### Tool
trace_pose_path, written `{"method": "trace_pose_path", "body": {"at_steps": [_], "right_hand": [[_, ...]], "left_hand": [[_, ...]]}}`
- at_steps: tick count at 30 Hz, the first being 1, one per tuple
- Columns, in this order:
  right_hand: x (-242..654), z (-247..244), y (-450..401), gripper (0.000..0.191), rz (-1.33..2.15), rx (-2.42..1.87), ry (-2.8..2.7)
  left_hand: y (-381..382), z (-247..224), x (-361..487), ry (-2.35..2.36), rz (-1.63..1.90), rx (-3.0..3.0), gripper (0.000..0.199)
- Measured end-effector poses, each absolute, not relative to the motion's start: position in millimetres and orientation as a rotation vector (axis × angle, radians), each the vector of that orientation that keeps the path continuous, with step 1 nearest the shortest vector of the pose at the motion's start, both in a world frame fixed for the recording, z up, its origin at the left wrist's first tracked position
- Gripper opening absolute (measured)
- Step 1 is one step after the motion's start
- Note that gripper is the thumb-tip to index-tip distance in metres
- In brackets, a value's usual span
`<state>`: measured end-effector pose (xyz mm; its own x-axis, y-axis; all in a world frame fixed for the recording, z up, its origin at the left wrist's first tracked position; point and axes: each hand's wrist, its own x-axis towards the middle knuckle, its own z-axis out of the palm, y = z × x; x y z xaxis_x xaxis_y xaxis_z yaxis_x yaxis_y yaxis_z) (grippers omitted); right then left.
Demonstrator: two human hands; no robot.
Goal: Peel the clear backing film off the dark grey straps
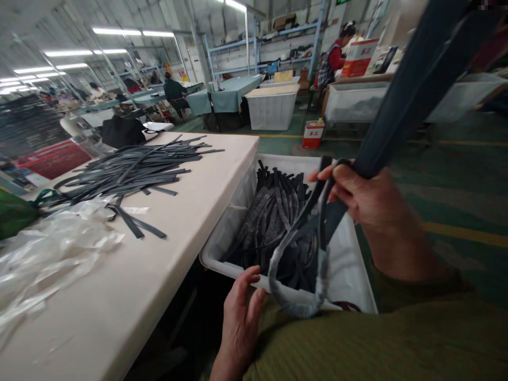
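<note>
Fingers, R hand (381, 217): closed, thumb and fingertips pinching the upper ends of 1 looped strap (319, 264), blk. w/ grey wrapped lower part; same grip also takes in 1 wide dark strip (400, 116), running up and away to upper R of the fingers, its lower end just below them. Loop hangs below R fingers, over near part of bin, its bottom close to the L fingertips.

Fingers, L hand (240, 317): slightly spread, holding nil; tips near front rim of bin, thumb apart from forefinger, loop just to their R. Whether tips touch the rim: can't tell.

White bin (349, 256), 1: below R fingers, beyond L fingers. Contents: bundled dk. straps (273, 206), qty. unclear, some w/ greyish sheen.

Table (190, 222), pale top: L of both hands. On it, well L of R fingers: pile of dk. strips (135, 166), flat, loosely crossed; few loose strips (141, 225) at near edge of pile; clear plastic film (59, 243), crumpled, nearer side; blk. bag (123, 131), far end.

Floor, beyond R fingers: red/white can (313, 133), 1; lge. white tub (272, 111), 1. Farther bkgd.: seated person (174, 90), dk. top.
</note>
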<state>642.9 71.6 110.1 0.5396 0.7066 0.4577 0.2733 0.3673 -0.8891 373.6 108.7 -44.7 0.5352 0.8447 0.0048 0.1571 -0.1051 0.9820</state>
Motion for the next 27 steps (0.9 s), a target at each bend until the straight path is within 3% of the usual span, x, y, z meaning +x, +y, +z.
{"method": "trace_pose_path", "body": {"at_steps": [7, 18, 22, 27], "right_hand": [[705, 102, 63, 0.024, -0.160, -1.386, -0.928], [749, -54, 154, 0.067, 0.132, -1.697, -0.834], [729, -90, 153, 0.058, 0.227, -1.748, -0.993], [677, -126, 140, 0.029, 0.319, -1.713, -1.404]], "left_hand": [[102, -72, 361, 0.984, 0.781, 1.364, 0.050], [110, -109, 337, 1.111, 0.686, 1.387, 0.053], [110, -119, 330, 1.147, 0.656, 1.419, 0.052], [112, -125, 328, 1.159, 0.633, 1.413, 0.055]]}}
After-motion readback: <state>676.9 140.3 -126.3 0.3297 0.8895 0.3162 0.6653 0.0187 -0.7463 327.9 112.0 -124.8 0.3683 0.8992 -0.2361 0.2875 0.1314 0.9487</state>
